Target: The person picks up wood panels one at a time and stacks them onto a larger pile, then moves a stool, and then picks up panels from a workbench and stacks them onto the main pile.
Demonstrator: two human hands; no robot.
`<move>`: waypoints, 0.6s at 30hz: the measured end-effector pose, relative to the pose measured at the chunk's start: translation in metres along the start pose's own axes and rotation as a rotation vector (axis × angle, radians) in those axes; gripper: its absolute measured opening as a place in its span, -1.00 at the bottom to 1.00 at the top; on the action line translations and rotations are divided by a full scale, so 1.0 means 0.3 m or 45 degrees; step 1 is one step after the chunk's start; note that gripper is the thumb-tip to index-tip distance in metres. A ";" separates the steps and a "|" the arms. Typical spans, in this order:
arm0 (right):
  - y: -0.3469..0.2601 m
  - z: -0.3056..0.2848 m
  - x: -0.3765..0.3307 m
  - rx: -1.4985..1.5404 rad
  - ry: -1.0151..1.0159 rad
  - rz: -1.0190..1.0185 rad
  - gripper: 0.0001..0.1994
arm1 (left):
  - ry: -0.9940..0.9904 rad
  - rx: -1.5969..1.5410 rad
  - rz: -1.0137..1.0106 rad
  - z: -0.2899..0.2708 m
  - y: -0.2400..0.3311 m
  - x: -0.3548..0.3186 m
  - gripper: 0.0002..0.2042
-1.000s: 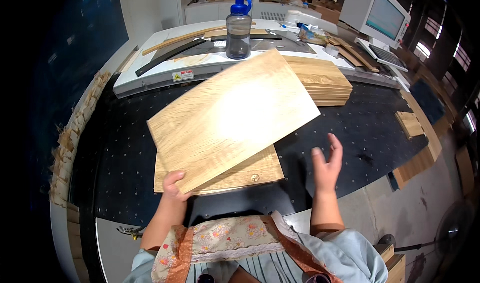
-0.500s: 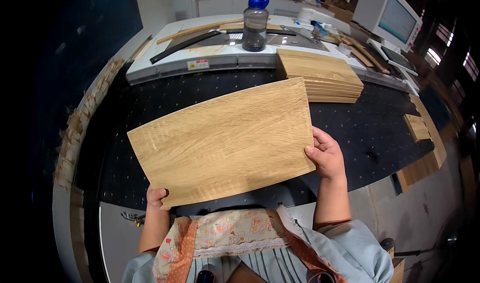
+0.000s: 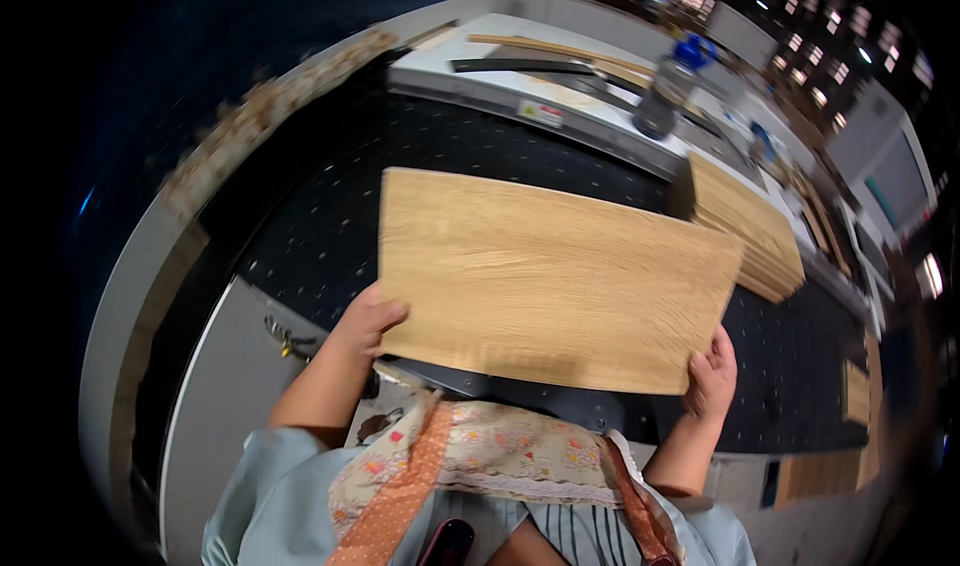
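I hold a light oak-grained wooden panel flat in front of my chest, above a black perforated worktable. My left hand grips the panel's near left corner. My right hand grips its near right corner. The panel hides the table surface beneath it.
A stack of similar wooden panels lies at the right on the table. Behind it a white machine bed carries a dark water bottle with a blue cap and long strips. Small wood pieces sit at the far right. A monitor stands beyond.
The panel was lifted off the board beneath it and brought level toward me. My right hand, open a second ago, took hold of its right corner. The view swung left.
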State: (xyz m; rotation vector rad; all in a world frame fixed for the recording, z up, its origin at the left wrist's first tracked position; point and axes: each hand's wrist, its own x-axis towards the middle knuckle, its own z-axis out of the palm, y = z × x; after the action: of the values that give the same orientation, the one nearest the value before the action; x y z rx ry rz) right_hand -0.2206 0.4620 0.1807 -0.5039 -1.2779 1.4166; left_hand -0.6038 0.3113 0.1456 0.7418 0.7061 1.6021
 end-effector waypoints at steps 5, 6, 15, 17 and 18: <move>0.021 -0.050 -0.017 -0.018 0.028 -0.038 -0.37 | -0.120 0.166 0.053 0.043 0.029 0.027 -0.30; 0.025 -0.046 -0.007 -0.002 0.002 -0.041 -0.36 | -0.124 0.187 0.065 0.045 0.037 0.024 -0.30; 0.074 -0.047 -0.005 0.073 -0.018 0.028 -0.37 | -0.015 0.093 0.072 0.060 0.065 0.036 -0.46; 0.080 -0.050 -0.008 0.090 -0.018 0.028 -0.36 | -0.035 0.026 0.120 0.065 0.060 0.042 -0.49; 0.083 -0.048 -0.013 0.096 -0.031 0.041 -0.36 | -0.045 -0.007 0.143 0.067 0.057 0.043 -0.51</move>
State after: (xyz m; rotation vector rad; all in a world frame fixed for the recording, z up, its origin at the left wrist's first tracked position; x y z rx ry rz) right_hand -0.2180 0.4693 0.1527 -0.4591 -1.2355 1.4960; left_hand -0.5999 0.3226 0.1724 0.8162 0.6436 1.6877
